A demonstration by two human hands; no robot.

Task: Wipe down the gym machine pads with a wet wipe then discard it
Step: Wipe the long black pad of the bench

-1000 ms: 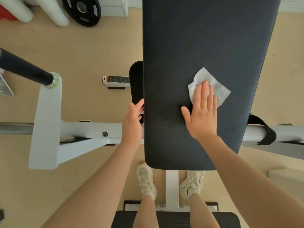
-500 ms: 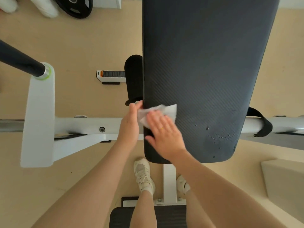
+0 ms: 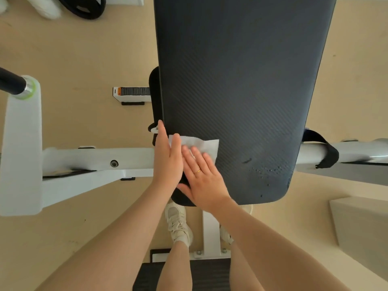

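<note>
Wipe (image 3: pixel 201 143) was pressed flat on pad (image 3: pixel 241 80) by open right hand (image 3: pixel 201 177), nothing gripped; bunching or slipping off the near edge was judged likely.

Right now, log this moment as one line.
stage: wiping | right hand: flat on wet wipe | left hand: on pad edge | droplets: pad's right

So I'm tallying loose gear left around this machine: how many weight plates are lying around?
1. A black weight plate lies on the floor at top left, partly cut off by the frame edge. Others may lie out of view or under the pad.
</note>
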